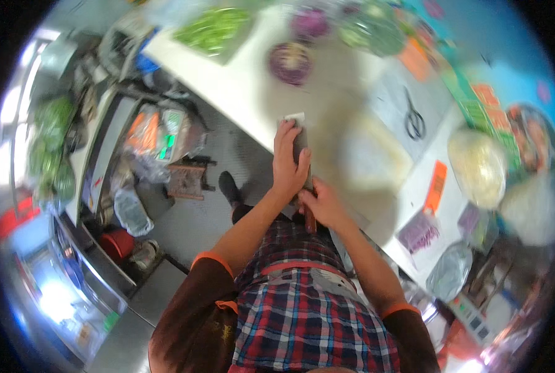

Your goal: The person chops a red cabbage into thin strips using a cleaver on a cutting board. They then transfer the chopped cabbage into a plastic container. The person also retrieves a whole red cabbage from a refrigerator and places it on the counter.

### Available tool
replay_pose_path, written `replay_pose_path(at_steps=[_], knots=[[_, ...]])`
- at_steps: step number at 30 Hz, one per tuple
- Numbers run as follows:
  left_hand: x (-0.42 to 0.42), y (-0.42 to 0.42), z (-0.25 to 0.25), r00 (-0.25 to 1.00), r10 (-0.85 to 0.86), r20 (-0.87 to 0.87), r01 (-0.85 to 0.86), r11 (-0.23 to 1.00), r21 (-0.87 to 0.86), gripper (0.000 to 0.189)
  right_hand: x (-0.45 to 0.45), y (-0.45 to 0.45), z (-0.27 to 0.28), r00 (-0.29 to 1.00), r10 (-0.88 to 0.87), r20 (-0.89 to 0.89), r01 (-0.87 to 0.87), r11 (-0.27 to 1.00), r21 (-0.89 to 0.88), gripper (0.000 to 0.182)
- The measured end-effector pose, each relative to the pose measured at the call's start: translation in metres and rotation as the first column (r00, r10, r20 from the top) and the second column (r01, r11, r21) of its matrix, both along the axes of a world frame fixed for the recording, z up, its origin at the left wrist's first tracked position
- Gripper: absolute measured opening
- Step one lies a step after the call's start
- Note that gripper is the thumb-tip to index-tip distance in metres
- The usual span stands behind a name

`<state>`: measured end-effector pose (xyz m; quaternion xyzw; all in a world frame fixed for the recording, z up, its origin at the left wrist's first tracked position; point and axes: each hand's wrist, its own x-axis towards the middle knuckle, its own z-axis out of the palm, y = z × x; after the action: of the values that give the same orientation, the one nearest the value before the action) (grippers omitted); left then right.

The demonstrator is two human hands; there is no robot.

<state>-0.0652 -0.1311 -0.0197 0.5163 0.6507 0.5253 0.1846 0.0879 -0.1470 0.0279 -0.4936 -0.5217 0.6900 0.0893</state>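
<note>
My right hand (323, 203) grips the reddish-brown handle of a kitchen knife (301, 145), held close to my body at the table's near edge. My left hand (289, 158) has its fingers over the far part of the blade and its thumb along the other side. The blade points away from me, partly hidden by the left hand. Beyond it, a cut red cabbage (290, 64) lies on the white table (245, 100), with a second purple cabbage (310, 22) behind. To the knife's right is a blurred, yellowish cutting board (385, 140).
Black-handled scissors (415, 123), an orange strip (435, 186), a bag of shredded purple cabbage (418, 233) and a bag of pale food (478, 165) lie to the right. Bagged greens (214, 31) sit at the far left. A small stool (186, 181) stands on the floor, left.
</note>
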Motion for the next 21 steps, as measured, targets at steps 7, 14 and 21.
replay_pose_path(at_steps=[7,14,21], knots=[[-0.257,-0.170,0.031,0.806,0.590,-0.051,-0.589,0.807,0.032,0.028,-0.266,-0.095,0.020,0.840,0.526,-0.136,-0.535,0.844,-0.038,0.021],[-0.522,-0.361,0.011,0.373,0.900,-0.228,-0.914,0.398,0.076,0.017,-0.451,-0.188,0.036,0.540,0.825,-0.163,-0.805,0.564,0.185,0.028],[-0.681,-0.495,-0.048,0.490,0.660,-0.570,-0.834,0.166,-0.526,0.033,-0.388,-0.106,0.017,0.578,0.701,0.418,-0.798,0.378,0.469,0.021]])
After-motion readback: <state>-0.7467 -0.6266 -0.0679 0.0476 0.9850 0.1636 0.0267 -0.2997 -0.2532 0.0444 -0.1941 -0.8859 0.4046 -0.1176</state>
